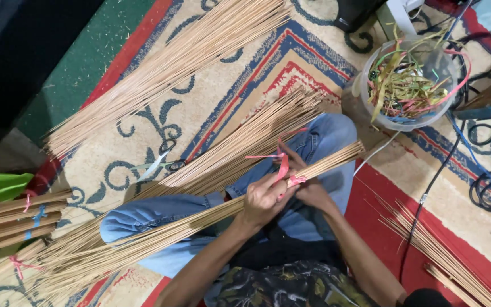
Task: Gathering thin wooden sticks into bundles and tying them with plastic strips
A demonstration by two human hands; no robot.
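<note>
A long bundle of thin tan sticks [160, 234] lies across my lap in blue jeans. Close to its right end a pink plastic strip [282, 164] is wrapped around it. My left hand [263, 199] grips the bundle from above and pinches the strip. My right hand [309, 187] is under the bundle on its far side, fingers curled up around the sticks and the strip. The bundle's right tip [354, 149] sticks out past my knee.
Loose stick piles lie fanned on the patterned carpet [223, 113], with scissors [163, 156] between them. Tied bundles [12, 213] are stacked at the left. A clear bucket of coloured strips [413, 82] stands at upper right beside cables [487, 187]. More sticks [444, 256] lie at lower right.
</note>
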